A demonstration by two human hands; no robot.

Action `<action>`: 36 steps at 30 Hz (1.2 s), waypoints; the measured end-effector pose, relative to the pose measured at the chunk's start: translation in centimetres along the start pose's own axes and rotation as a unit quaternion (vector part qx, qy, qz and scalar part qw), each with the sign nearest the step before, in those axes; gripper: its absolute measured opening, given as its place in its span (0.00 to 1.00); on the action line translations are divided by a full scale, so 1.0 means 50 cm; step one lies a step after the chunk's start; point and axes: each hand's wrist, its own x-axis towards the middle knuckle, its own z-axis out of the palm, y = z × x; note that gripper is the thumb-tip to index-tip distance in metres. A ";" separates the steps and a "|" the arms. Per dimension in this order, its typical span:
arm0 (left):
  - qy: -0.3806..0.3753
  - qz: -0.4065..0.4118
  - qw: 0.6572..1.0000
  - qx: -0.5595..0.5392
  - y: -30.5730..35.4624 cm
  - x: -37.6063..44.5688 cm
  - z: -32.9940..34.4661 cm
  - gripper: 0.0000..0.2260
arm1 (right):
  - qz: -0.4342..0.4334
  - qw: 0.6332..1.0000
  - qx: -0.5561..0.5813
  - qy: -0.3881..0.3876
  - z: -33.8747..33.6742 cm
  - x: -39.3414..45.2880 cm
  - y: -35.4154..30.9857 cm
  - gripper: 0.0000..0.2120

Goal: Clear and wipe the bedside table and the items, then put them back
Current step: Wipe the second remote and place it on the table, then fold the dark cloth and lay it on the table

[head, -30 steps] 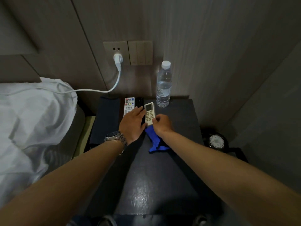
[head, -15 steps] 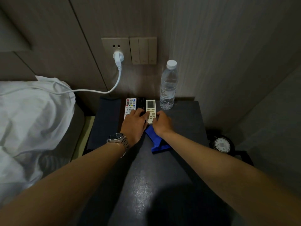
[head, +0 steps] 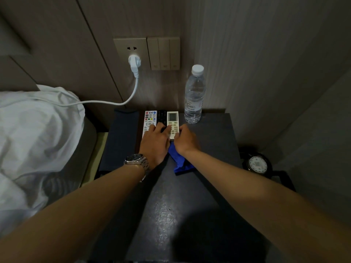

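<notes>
Both hands are lining up remotes at the dark bench's (head: 190, 215) twelve o'clock: left hand (head: 154, 143) flat-fingered, right hand (head: 187, 140) pinching the white plastic air-conditioner remote (head: 172, 120) and clutching a blue cloth (head: 180, 161); next, release.

Three remotes at table rear: one white multicolour-buttoned remote (head: 149, 121), one black remote (head: 162, 116), one white screen remote (head: 173, 122). One water bottle (head: 194, 95). One blue cloth (head: 179, 160). Two hands. One wristwatch (head: 137, 160).
</notes>
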 end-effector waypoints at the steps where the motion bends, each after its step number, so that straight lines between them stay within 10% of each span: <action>1: 0.000 -0.002 1.000 -0.001 0.002 0.000 -0.001 0.22 | 0.001 1.000 0.000 0.000 -0.001 -0.001 -0.001 0.09; 18: 0.053 0.084 0.989 -0.105 0.029 -0.036 -0.046 0.14 | 0.110 0.983 0.144 0.011 -0.066 -0.052 0.021 0.14; 26: -0.006 0.143 0.955 -0.259 0.080 -0.138 -0.102 0.22 | 0.221 0.873 0.421 -0.111 -0.156 -0.158 0.025 0.10; 36: 0.031 0.073 0.912 -0.403 0.125 -0.245 -0.175 0.08 | 0.086 0.849 0.455 -0.255 -0.227 -0.335 0.019 0.18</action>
